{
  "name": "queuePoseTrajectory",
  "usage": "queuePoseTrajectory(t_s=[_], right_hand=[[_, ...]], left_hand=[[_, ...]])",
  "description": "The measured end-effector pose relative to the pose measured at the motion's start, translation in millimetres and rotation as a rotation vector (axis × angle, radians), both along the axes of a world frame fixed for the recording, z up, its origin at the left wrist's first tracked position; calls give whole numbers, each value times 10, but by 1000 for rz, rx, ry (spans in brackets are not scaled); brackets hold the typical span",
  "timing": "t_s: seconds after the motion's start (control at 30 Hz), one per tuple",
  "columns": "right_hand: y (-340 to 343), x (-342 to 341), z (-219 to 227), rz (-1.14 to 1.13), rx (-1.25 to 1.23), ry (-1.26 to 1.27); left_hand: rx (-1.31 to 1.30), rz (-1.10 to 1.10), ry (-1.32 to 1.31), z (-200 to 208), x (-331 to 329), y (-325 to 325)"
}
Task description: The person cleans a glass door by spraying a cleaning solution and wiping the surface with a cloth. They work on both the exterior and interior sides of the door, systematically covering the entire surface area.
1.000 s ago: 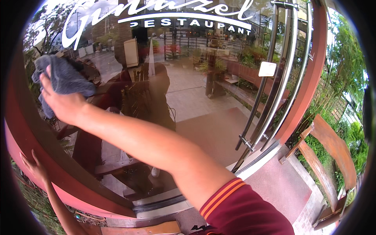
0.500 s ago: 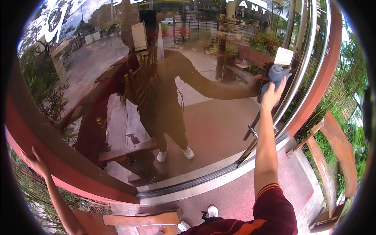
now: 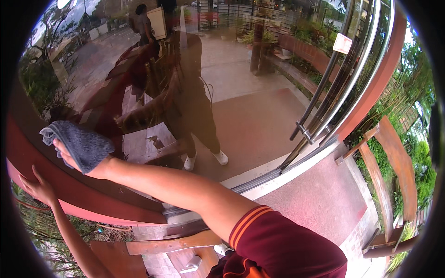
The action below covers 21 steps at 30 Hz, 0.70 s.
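My right hand [image 3: 69, 155] is closed on a dark grey cloth [image 3: 83, 141], which lies against the left part of a large glass pane [image 3: 250, 134]. The arm reaches across my body from the right, its maroon sleeve striped with orange. Part of the cloth drapes over the back of the hand and hides some fingers. Below it, my left hand [image 3: 39, 187] rests on the red frame [image 3: 106, 204] beside the glass, fingers stretched out and holding nothing. The pane mirrors my own dark outline and the surroundings.
A metal door handle [image 3: 303, 132] and a small white sticker [image 3: 342, 43] are at the glass's right side. To the right stands a wooden bench [image 3: 398, 171] before green plants. Another wooden bench [image 3: 176, 243] is low on the left, near shrubs. A person's figure shows in the glass.
My right hand has swept the cloth from the glass's right edge across to its far left. My left hand stays on the red frame.
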State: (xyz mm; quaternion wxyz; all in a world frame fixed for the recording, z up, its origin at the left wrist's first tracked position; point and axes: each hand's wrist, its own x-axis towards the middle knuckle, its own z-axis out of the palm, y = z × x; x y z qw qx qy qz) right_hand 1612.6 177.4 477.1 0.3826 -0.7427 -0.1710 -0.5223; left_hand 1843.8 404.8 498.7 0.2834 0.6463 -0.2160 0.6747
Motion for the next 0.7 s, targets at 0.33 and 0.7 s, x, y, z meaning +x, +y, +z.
queuePoseTrajectory(t_s=[0.33, 0.7], right_hand=[[-3410, -5481, -1180, -1643, 169, -130], [-1817, -3026, -1618, -1198, -16, -78]], left_hand=[[-42, 73, 137, 21, -77, -74], [-2, -2, 87, -1, -192, -103]])
